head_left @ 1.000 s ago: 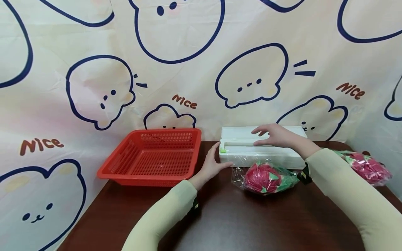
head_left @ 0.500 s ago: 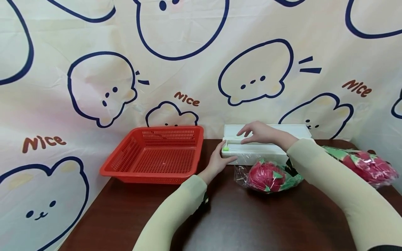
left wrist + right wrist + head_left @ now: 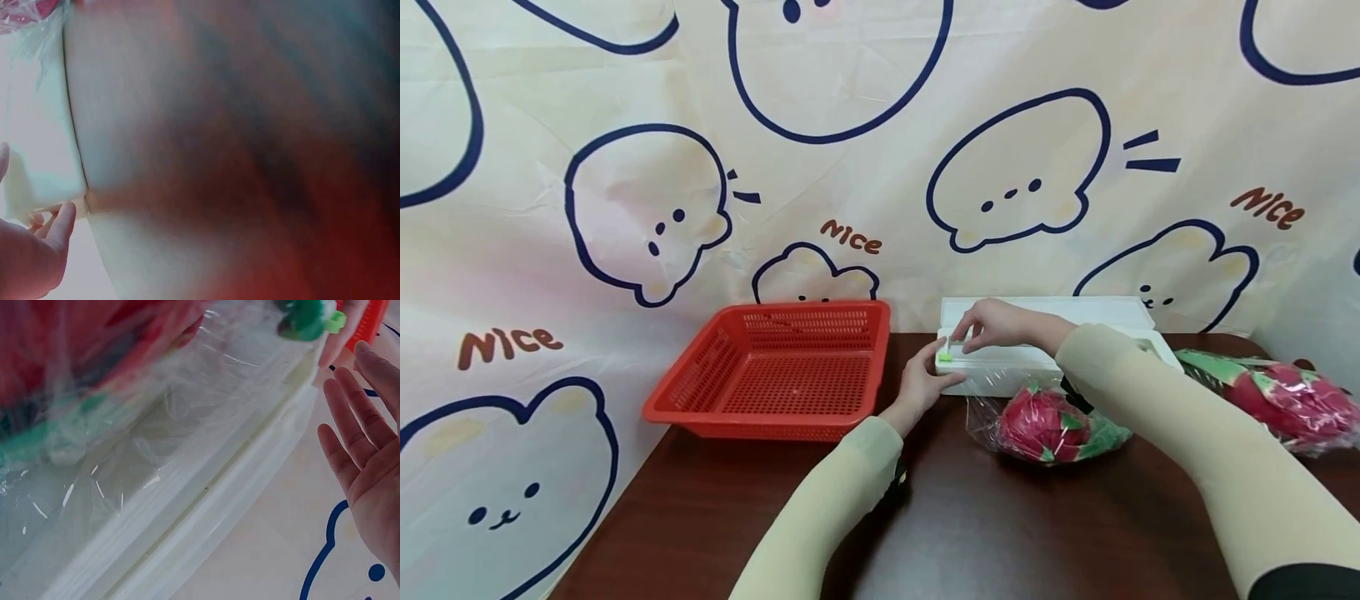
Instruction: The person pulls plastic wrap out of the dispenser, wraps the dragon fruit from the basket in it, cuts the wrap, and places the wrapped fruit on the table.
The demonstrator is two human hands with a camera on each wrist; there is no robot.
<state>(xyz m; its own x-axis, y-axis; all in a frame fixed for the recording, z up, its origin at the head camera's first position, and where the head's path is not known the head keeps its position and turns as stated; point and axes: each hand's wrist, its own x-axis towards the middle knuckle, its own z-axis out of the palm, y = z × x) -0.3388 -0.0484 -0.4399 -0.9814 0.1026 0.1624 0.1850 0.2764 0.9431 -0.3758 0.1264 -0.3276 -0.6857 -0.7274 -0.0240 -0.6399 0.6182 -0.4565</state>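
Note:
A long white cling film dispenser (image 3: 1000, 371) with a green slide cutter (image 3: 945, 357) stands at the back of the table, its lid (image 3: 1075, 310) raised. My left hand (image 3: 919, 382) holds its left end, thumb at the front and fingers at the side; the left wrist view shows fingers (image 3: 62, 228) at the corner. Above the dispenser's left part is my right hand (image 3: 1000, 323), fingertips close to the cutter. Those fingers (image 3: 356, 412) look extended and hold nothing in the right wrist view. Clear film runs from the dispenser over a pink and green dragon fruit (image 3: 1045, 423) in front.
A red perforated plastic basket (image 3: 767, 425) sits left of the dispenser. Another dragon fruit (image 3: 1292, 396) in clear film lies at the right, partly behind my right sleeve. A printed cloth (image 3: 805, 192) hangs behind the dark wooden table (image 3: 985, 525).
My right hand has moved left along the dispenser toward the green cutter and lowered its fingertips. My left hand stays on the dispenser's end. The view has shifted slightly.

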